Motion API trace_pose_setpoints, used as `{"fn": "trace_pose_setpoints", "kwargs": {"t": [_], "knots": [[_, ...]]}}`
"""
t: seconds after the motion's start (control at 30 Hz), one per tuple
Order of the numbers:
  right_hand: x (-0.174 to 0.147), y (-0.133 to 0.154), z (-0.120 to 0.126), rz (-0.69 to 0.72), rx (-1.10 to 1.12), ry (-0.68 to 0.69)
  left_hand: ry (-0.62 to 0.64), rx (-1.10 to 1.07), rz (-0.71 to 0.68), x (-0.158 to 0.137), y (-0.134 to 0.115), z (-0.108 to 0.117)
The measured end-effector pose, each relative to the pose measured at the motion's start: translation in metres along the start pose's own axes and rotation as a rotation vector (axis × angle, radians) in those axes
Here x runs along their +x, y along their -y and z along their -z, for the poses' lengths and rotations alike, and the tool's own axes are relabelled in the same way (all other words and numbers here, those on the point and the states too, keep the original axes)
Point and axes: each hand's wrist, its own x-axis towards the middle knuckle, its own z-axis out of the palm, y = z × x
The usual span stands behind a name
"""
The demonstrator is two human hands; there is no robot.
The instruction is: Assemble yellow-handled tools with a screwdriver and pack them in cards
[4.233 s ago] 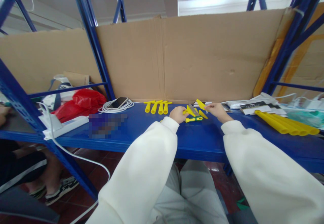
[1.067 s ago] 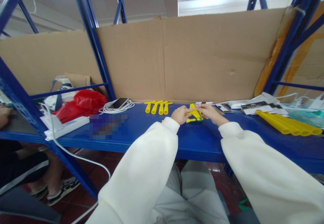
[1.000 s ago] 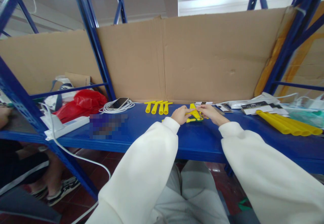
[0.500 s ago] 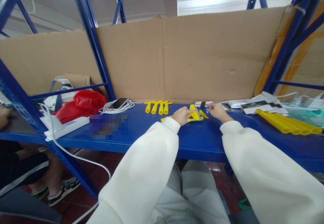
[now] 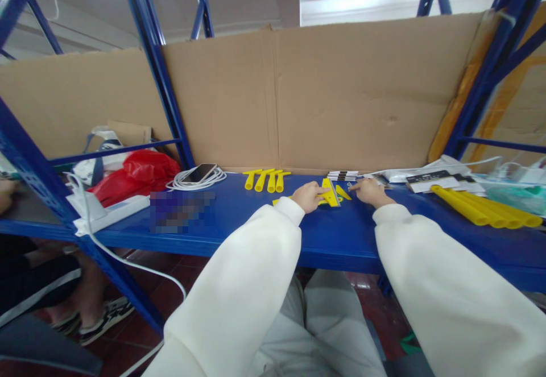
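Note:
My left hand [image 5: 307, 197] is closed around the handle of a yellow scraper [image 5: 331, 193], whose wide head with a thin blade edge points right. Just right of that head lies a loose yellow wedge-shaped piece [image 5: 342, 192]. My right hand [image 5: 370, 191] rests low over the blue shelf with its index finger stretched out, its tip at some tiny shiny pieces [image 5: 350, 186], too small to name. Behind them sits a group of white and black strips [image 5: 343, 176]. Part of another yellow piece [image 5: 279, 200] shows beside my left wrist.
Several yellow handles [image 5: 265, 180] stand in a row at the back. More long yellow handles [image 5: 486, 207] lie at the right beside white packets [image 5: 443, 181]. On the left are a phone [image 5: 200, 173] on a coiled white cable, a power strip [image 5: 115, 213] and a red bag [image 5: 136, 172].
The scraper has turned slightly in my left hand and its head sits a little lower. My right hand has gone from bunched fingers to a stretched index finger over the tiny pieces.

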Motion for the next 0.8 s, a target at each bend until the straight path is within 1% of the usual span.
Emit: {"fn": "trace_pose_setpoints", "kwargs": {"t": [0.23,0.37,0.53,0.8], "knots": [[0.004,-0.001,-0.004,0.022,-0.033,0.009,0.016,0.001,-0.002,-0.002,-0.005,0.002],[0.004,0.004,-0.003,-0.017,-0.007,0.029,0.033,0.004,-0.013,-0.002,-0.006,0.003],[0.004,0.007,-0.002,-0.098,0.038,0.073,0.019,0.005,-0.014,-0.002,-0.005,0.001],[0.012,0.001,-0.01,-0.074,0.107,0.096,0.039,0.036,-0.027,-0.001,-0.004,0.001]]}}
